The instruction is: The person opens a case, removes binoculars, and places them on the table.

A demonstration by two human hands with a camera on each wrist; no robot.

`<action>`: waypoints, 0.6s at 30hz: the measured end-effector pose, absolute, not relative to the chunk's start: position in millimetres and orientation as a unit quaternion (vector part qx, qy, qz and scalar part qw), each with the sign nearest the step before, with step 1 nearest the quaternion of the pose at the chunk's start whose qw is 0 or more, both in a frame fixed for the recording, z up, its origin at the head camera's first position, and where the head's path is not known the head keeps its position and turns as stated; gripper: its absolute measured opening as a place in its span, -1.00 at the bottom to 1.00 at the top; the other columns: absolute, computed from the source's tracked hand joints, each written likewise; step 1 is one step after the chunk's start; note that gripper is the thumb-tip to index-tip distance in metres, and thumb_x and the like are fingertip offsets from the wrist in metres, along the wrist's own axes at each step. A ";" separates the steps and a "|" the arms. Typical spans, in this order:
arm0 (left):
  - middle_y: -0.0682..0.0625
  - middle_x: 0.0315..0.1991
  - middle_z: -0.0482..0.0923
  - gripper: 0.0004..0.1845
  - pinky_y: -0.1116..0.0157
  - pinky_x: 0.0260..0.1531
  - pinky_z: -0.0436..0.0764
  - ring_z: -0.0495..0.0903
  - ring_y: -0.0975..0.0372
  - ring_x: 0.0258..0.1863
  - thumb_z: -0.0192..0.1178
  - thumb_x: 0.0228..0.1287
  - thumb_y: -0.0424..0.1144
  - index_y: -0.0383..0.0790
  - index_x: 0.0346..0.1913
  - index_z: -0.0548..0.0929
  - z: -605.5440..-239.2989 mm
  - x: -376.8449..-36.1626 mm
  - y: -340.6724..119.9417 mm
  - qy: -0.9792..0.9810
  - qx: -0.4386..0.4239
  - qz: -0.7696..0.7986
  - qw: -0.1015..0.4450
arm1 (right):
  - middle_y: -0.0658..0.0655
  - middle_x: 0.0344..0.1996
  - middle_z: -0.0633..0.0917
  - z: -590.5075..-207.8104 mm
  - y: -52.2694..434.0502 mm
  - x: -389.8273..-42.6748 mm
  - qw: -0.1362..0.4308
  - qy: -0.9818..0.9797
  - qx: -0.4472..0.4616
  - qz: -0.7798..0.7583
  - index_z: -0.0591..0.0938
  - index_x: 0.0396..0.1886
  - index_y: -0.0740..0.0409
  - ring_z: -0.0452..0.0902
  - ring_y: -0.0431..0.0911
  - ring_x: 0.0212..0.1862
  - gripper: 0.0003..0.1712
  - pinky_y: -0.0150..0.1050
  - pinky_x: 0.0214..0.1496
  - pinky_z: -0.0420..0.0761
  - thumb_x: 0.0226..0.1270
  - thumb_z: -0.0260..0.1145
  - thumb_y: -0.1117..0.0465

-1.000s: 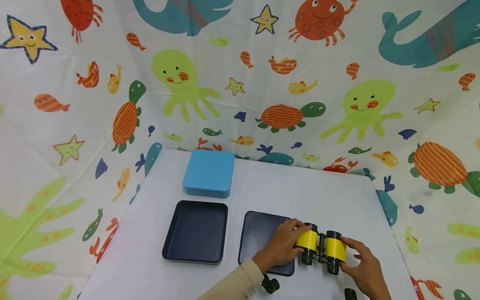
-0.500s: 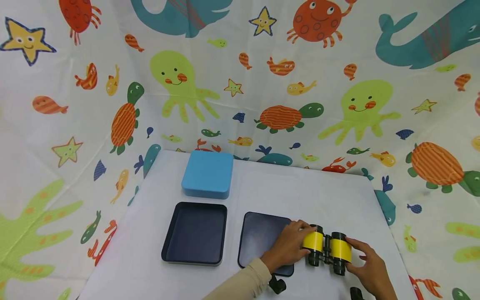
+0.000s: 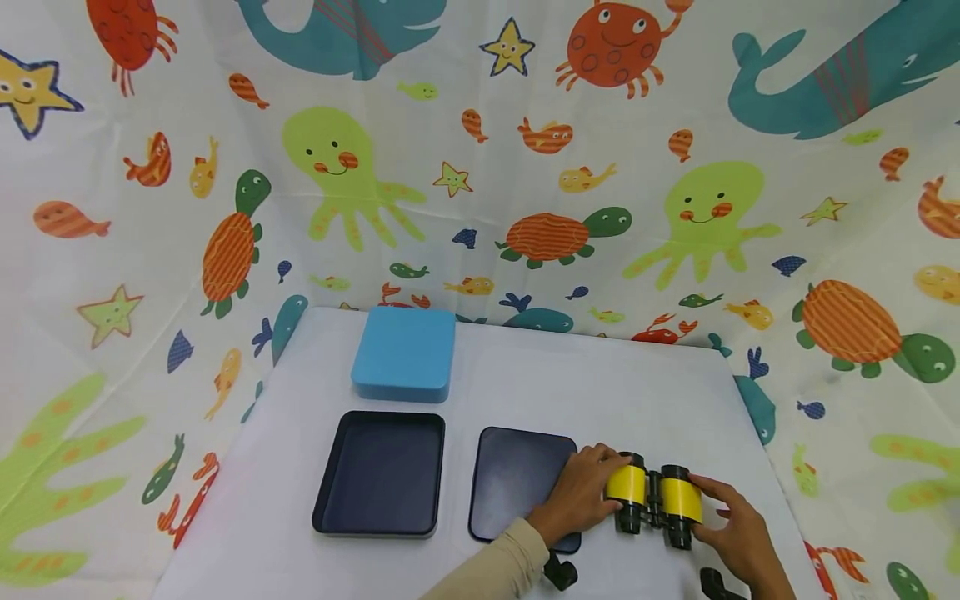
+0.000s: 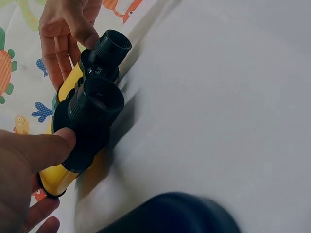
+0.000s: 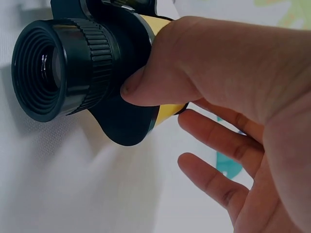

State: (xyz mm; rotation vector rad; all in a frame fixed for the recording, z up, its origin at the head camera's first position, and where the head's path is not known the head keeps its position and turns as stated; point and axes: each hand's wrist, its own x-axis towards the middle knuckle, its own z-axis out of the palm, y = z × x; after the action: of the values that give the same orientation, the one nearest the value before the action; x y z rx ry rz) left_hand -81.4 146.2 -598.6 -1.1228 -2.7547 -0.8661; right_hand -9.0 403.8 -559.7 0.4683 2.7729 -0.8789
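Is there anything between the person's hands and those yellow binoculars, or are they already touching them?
Nothing visible stands between them. The left hand and the right hand already hold the yellow binoculars from either side on the white table. The dark flat lid lies just beside the left hand, not in the way.

I see my left hand at the near barrel of the binoculars, thumb pressed against its black part. My right hand grips the far eyepiece. The binoculars lie on the white bench.
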 end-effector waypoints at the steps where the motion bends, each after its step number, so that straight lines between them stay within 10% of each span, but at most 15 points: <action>1: 0.16 0.26 0.59 -0.22 0.39 0.10 0.53 0.59 0.32 0.17 0.55 0.26 0.06 0.12 0.52 0.52 -599.4 -81.1 146.9 -0.890 -0.362 -0.277 0.024 | 0.49 0.49 0.41 -560.2 404.4 -9.2 0.099 0.937 0.158 -0.297 0.40 0.55 0.26 0.34 0.43 0.42 0.01 0.38 0.38 0.50 0.05 0.60 0.42; 18: 0.19 0.23 0.62 -0.22 0.41 0.04 0.48 0.59 0.34 0.14 0.59 0.19 0.06 0.16 0.49 0.56 -603.9 -81.8 153.5 -0.890 -0.354 -0.286 0.037 | 0.53 0.53 0.33 -562.0 407.4 -10.2 0.116 0.930 0.188 -0.293 0.37 0.58 0.22 0.27 0.49 0.46 0.01 0.38 0.40 0.47 0.10 0.56 0.42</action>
State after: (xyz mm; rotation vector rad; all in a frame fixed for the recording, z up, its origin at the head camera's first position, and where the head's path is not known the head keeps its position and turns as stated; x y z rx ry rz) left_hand -81.8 153.5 -603.9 -1.0860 -2.7326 -0.8771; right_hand -10.2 407.4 -562.0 0.5515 2.7251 -0.8581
